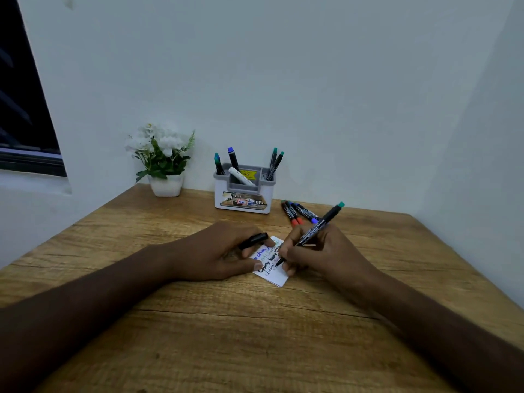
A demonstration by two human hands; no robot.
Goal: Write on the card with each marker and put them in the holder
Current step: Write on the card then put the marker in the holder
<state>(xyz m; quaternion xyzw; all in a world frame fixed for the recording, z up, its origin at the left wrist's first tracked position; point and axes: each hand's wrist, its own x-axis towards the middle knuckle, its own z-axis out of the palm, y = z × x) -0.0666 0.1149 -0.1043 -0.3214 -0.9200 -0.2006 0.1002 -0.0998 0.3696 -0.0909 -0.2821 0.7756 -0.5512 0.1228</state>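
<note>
From the head view I see my right hand (317, 251) pinching a slim black marker (317, 228), tip on the white card (276, 275). My left hand (218, 251) grips its cap (253, 241), fingertips pressing the card onto the grainy wooden desk (226, 321). The boxy plastic holder (243, 194) stands well beyond.

9 markers (319, 224), 1 card (276, 276), 1 holder (243, 194), 1 plant (163, 157)

Left hand (218, 251) resting palm down, fingers curled round a cap, right hand (314, 251) pinching a marker
</note>
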